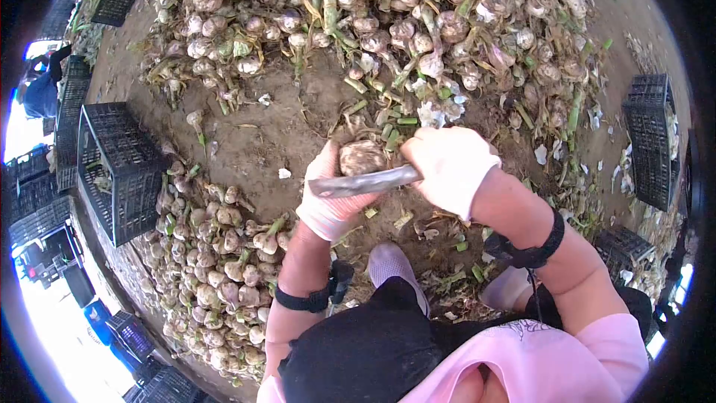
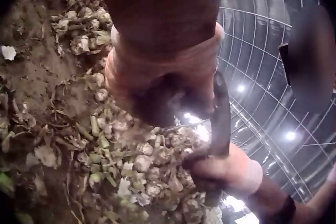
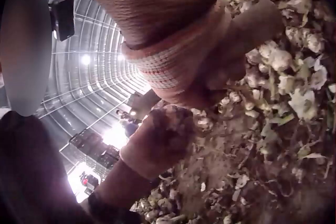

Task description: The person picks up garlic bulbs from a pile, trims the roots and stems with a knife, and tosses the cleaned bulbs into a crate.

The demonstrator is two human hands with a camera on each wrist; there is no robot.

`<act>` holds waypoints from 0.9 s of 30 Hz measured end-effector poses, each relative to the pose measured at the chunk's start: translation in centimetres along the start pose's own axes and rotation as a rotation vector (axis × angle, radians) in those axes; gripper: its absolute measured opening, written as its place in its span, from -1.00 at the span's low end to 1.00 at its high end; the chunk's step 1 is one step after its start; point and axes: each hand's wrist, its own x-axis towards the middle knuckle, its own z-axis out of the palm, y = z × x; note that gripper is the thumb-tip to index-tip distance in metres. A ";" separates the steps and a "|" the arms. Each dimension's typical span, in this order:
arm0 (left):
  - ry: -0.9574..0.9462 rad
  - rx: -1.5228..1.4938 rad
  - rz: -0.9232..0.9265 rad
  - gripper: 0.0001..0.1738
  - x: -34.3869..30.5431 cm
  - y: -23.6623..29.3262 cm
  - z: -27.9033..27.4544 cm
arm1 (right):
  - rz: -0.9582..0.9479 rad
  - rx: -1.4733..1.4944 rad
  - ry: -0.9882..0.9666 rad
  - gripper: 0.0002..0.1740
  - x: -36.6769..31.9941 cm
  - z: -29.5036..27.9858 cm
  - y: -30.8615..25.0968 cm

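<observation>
My gloved left hand [image 1: 327,198] grips a dirt-covered garlic bulb [image 1: 362,157] in the head view, with the fingers cupped round its left side and underneath. My gloved right hand [image 1: 453,168] holds a knife [image 1: 365,181] whose flat grey blade points left. That blade crosses the near side of the bulb and overlaps the left palm. A thick brown handle [image 3: 257,24] sticks out of the right fist in the right wrist view. From the left wrist, the blade [image 2: 220,113] looks dark and slightly curved, while the bulb is lost in shadow.
A large heap of garlic with stalks [image 1: 403,0] lies ahead on bare soil. Another pile of bulbs [image 1: 216,276] is at my left. Black plastic crates stand at left [image 1: 119,172] and right [image 1: 649,142]. Cut stalk pieces [image 1: 391,134] litter the ground by my shoes [image 1: 391,265].
</observation>
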 end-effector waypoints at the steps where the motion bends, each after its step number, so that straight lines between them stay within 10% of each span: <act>1: -0.041 0.070 0.031 -0.37 0.1 0.2 0.6 | -0.017 -0.026 0.029 -0.85 0.2 0.2 -0.6; 3: -0.034 0.483 0.267 -0.41 -0.5 1.0 1.9 | -0.025 -0.044 0.065 -0.85 0.0 0.5 -1.2; 6: 0.019 -0.415 -0.178 -0.32 -0.6 -1.1 2.7 | 0.034 -0.131 -0.004 -0.82 -0.5 0.7 -1.4; 10: -0.014 0.019 -0.064 -0.34 -0.4 -3.4 1.9 | 0.050 -0.098 0.034 -0.82 -1.5 1.1 -1.0; 19: -0.206 -0.142 -0.147 -0.34 -2.3 -4.0 1.4 | 0.362 0.010 -0.230 -0.80 0.0 4.4 3.5; 24: 0.010 -0.550 -0.113 -0.16 -2.9 -1.5 2.1 | 0.452 0.275 0.121 -0.75 -3.1 7.5 6.6; 27: -0.031 -0.109 -0.008 -0.21 -2.5 0.4 2.2 | 0.475 0.342 0.071 -0.69 -3.3 5.4 5.3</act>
